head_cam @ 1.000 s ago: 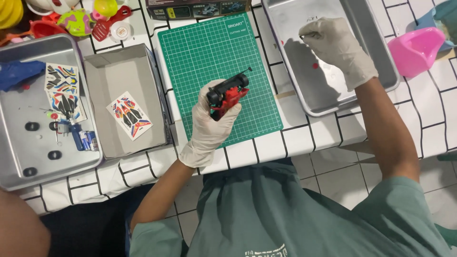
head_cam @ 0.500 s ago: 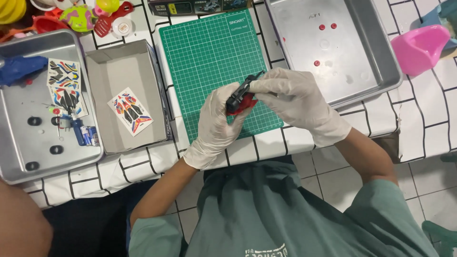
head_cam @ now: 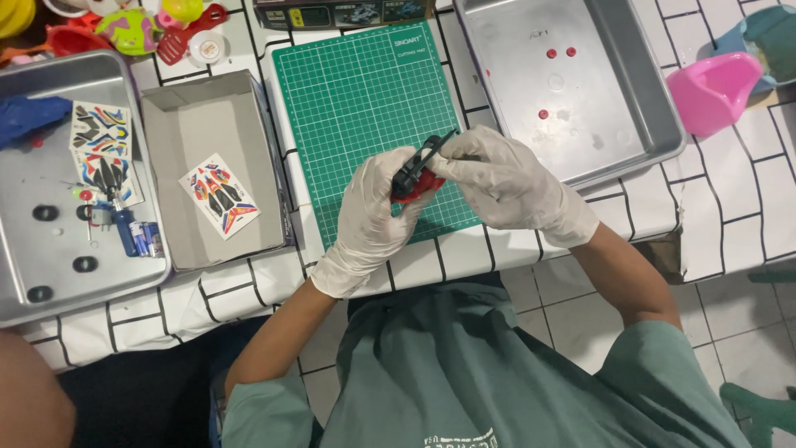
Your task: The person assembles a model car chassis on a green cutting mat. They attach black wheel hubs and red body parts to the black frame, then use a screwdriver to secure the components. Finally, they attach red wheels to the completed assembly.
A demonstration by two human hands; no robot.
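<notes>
Both grips closed on one small red-and-black toy car (head_cam: 417, 172), held just above the near edge of the green cutting mat (head_cam: 365, 108). Left hand (head_cam: 371, 217), in a white glove, wrapped around the car's underside from below, fingers curled up its side. Right hand (head_cam: 502, 181), gloved the same, pinching the car's black upper part from the right, fingertips (head_cam: 444, 164) pressed against it; possibly some tiny piece between them, too small to tell. Hands touching each other at the car.

Beyond the mat on the right, a metal tray (head_cam: 618, 99) with a few small red round parts (head_cam: 559, 52) scattered inside. Further right, a pink plastic container (head_cam: 711, 90) on the bench (head_cam: 730, 216), white cloth with black grid lines. Left of the mat, an open grey cardboard box (head_cam: 170, 108) with a coloured sticker sheet (head_cam: 219, 196) lying in it. Left again, a second metal tray (head_cam: 124, 75) carrying another sticker sheet (head_cam: 103, 149), small black wheels (head_cam: 45, 213), a blue piece (head_cam: 29, 114) and some small blue parts (head_cam: 137, 236). Along the far edge, bright plastic toys (head_cam: 124, 29) and a dark printed box (head_cam: 344, 12).
</notes>
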